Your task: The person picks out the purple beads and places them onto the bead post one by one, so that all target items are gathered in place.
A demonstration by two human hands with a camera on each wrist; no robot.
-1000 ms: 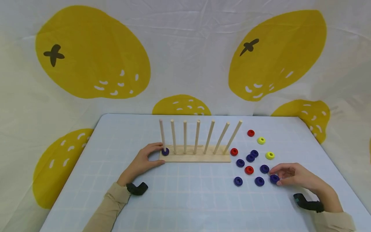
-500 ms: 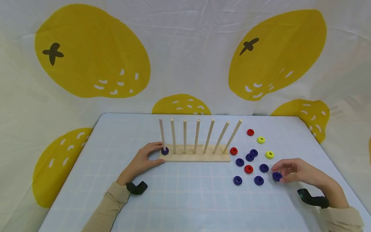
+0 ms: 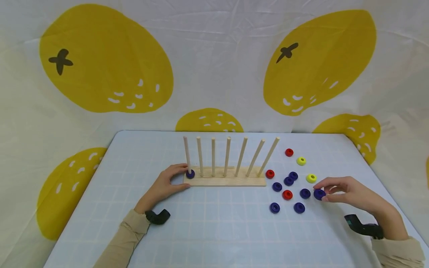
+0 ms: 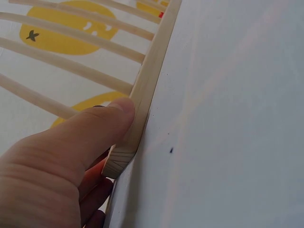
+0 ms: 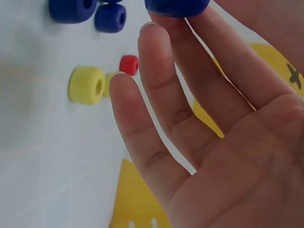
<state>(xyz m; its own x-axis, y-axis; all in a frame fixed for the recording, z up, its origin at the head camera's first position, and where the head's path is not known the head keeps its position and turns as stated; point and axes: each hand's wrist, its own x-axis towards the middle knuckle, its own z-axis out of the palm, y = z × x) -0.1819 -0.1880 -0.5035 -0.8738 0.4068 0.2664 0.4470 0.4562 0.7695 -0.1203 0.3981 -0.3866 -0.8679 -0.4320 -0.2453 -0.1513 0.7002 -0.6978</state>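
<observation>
A wooden peg rack with a row of upright pegs stands on the table. My left hand grips its left end, the thumb along the front edge and the other fingers mostly hidden behind. One dark blue ring sits at the foot of the leftmost peg. On the right, my right hand pinches another blue ring between thumb and fingers, held up off the table. In the right wrist view this blue ring shows at the top edge, with the remaining fingers spread loosely below it.
Between the rack and my right hand lie loose rings: several blue ones, among them a near blue ring, red ones such as a red ring, and two yellow ones, one being a yellow ring. A patterned cloth hangs behind the table.
My right hand has lifted the blue ring from the table, drawn it slightly right, then moved it away from me toward the back. My left hand stays on the rack.
</observation>
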